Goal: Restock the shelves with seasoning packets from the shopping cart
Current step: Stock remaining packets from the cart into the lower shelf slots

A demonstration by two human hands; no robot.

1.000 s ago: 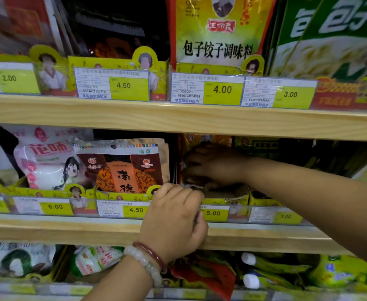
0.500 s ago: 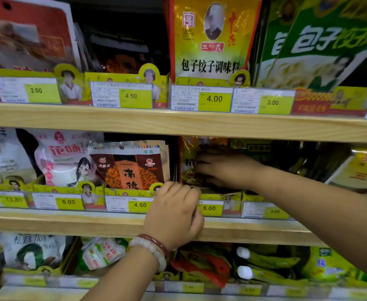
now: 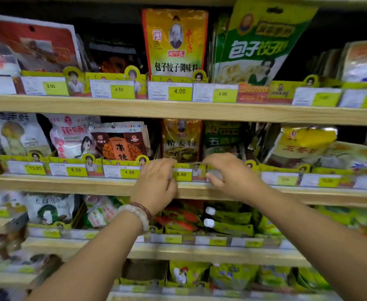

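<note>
Middle shelf (image 3: 69, 184): left hand (image 3: 155, 184), right hand (image 3: 229, 175) curled at edge.

The middle shelf (image 3: 69, 187) is pale, light-grained wood, as are the boards above and below it. Along its front edge run price tags (image 3: 121, 171), white with a lime-yellow block and dark figures. Standing on it, the ginger powder packet (image 3: 181, 140) is golden brown with a red edge and dark lettering. Left of that packet, a packet (image 3: 119, 144) is dark brown with an orange cloud pattern, and further left a pouch (image 3: 69, 135) is white and pink with red characters. Directly above, the dumpling seasoning packet (image 3: 175, 42) is yellow, fading to green and white. A bracelet (image 3: 139, 213) is milky white beside dark red.
</note>
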